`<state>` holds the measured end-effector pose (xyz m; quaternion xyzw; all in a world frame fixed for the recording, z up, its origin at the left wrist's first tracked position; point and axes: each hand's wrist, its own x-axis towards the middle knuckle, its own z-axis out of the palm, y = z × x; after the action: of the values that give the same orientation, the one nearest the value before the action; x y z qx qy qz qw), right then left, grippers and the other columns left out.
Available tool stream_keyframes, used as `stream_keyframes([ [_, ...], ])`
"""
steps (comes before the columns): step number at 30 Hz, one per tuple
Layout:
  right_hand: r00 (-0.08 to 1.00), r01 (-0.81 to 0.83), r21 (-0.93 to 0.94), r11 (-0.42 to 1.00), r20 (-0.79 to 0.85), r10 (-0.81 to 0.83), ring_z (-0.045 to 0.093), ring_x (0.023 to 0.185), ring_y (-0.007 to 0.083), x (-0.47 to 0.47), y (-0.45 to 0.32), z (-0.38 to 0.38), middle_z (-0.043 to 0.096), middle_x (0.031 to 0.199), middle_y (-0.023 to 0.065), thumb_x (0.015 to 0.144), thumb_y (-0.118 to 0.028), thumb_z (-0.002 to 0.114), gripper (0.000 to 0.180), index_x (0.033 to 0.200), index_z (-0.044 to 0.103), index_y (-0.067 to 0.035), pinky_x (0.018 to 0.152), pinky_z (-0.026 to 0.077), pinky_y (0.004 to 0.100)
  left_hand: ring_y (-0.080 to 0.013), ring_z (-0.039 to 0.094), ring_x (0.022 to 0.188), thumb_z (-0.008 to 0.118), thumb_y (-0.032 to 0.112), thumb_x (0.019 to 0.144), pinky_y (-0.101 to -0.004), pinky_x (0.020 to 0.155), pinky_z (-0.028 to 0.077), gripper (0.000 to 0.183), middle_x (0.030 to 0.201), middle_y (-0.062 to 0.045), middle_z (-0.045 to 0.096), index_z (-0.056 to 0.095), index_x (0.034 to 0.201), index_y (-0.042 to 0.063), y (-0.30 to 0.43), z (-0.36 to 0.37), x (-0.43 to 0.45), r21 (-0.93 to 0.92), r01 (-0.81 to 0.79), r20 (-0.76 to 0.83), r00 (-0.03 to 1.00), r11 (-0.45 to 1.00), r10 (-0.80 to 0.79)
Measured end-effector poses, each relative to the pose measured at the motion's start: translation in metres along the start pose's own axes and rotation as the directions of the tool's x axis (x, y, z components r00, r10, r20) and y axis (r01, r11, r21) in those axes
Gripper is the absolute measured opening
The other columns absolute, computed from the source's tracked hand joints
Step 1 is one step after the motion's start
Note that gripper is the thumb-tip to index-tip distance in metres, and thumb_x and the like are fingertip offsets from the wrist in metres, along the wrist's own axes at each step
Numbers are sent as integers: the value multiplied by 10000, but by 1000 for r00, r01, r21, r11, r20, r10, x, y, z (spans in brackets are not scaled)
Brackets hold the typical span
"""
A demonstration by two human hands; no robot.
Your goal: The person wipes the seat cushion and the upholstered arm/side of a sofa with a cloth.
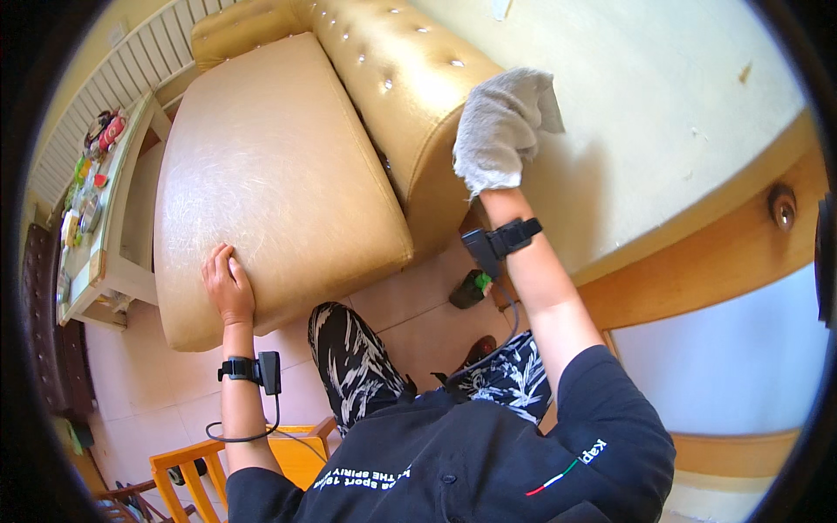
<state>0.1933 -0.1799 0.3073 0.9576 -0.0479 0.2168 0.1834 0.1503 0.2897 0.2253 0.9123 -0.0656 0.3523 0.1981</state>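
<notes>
A grey-white cloth (503,127) is draped over my right hand (502,186), hiding the fingers. The covered hand is at the near end of the sofa's gold tufted backrest (418,85), beside the pale wall; whether it presses on the backrest I cannot tell. My left hand (229,284) rests on the near left part of the gold sofa seat (281,163), holding nothing. Its fingers lie close together over the surface, the thumb a little apart. Fine pale scuffs mark the seat. Each wrist wears a black strapped device with a cable.
A low table (108,255) with dishes and other items stands left of the sofa. Beyond it is a dark brown tufted seat (49,314). A wooden chair (189,471) is at my lower left. A dark container (467,291) stands on the tiled floor (418,333). A wooden door (713,274) is at right.
</notes>
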Motion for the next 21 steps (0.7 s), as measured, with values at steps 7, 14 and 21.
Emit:
stream_keyframes([
  [7,996,81,63,995,-36,-79,580,886,200,-24,-35,39,599,1019,53,939,-260,485,249,1097,570,-88,813,471,327,-302,505,1121,486,81,812,-408,980,376,255,1158,-127,584,607,1034,51,19,1,-1,58,-7,-23,1000,998,8],
  [14,986,166,116,979,-25,-164,609,869,222,-31,-47,46,627,1019,61,927,-260,488,256,1090,600,-97,793,485,352,-296,504,1135,488,69,807,-407,975,380,261,1154,-116,587,609,1038,54,16,2,-1,45,-16,-62,998,999,19],
  [21,969,244,-48,969,61,-241,637,852,245,1,-18,-8,654,1020,69,915,-261,491,267,1083,630,-107,773,499,378,-294,514,1125,491,73,807,-405,978,378,258,1142,-113,596,616,1032,56,15,6,-2,22,-9,-82,997,1000,11],
])
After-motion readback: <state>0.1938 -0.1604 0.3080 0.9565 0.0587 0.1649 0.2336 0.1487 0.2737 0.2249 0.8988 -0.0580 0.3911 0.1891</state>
